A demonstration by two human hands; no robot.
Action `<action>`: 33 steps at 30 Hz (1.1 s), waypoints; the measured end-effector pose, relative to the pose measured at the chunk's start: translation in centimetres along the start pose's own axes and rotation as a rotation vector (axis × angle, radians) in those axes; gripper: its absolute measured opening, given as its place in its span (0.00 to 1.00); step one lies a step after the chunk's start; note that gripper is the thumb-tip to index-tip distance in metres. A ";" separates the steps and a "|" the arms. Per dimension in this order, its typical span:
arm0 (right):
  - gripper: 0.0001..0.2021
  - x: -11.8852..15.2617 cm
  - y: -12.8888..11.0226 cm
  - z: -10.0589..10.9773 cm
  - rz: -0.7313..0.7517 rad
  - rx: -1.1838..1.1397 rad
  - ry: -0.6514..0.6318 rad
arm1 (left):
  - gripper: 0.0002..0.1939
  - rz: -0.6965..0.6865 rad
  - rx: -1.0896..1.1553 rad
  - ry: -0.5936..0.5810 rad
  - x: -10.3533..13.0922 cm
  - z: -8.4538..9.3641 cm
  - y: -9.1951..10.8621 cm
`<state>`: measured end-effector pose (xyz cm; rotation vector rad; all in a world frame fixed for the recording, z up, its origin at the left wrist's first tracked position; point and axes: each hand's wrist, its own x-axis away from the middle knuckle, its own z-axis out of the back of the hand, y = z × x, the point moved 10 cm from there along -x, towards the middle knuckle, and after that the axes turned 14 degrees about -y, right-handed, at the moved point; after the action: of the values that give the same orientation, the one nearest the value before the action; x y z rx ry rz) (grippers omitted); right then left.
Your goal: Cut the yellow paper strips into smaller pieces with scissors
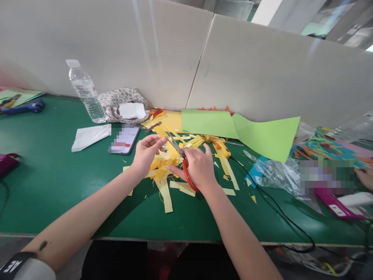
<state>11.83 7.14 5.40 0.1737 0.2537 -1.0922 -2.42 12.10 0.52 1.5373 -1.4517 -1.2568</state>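
My right hand (199,165) is closed on red-handled scissors (188,175), whose metal blades point up and left toward my other hand. The fingers of my left hand (148,151) are pinched together at the blade tips; what they hold is too small to make out. Under and around both hands lies a loose pile of yellow paper strips (166,194) on the green table (116,217). Just beyond my right hand rests a yellow glue gun (222,149) with a black cord.
A phone (124,140), white tissue (90,137), water bottle (87,93) and patterned cloth (124,95) are at the left. Green sheets (210,122) lean near the partition (247,70). Plastic wrap (279,175), a magenta power strip (335,204) and another person's hand (364,177) are at the right.
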 end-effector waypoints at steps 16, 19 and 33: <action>0.19 0.0 0.0 0.2 0.007 -0.005 0.031 | 0.12 0.000 -0.038 -0.046 0.4 -0.9 0.1; 0.19 0.1 0.1 0.2 0.001 0.009 0.041 | 0.12 0.001 -0.021 -0.053 0.4 -1.0 0.0; 0.17 0.2 -0.1 0.7 0.020 0.042 0.078 | 0.11 0.071 0.069 -0.080 0.3 -1.2 -0.9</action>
<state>11.93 6.70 6.01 0.2563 0.2986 -1.0726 -1.03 11.75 -0.02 1.4808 -1.6021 -1.2509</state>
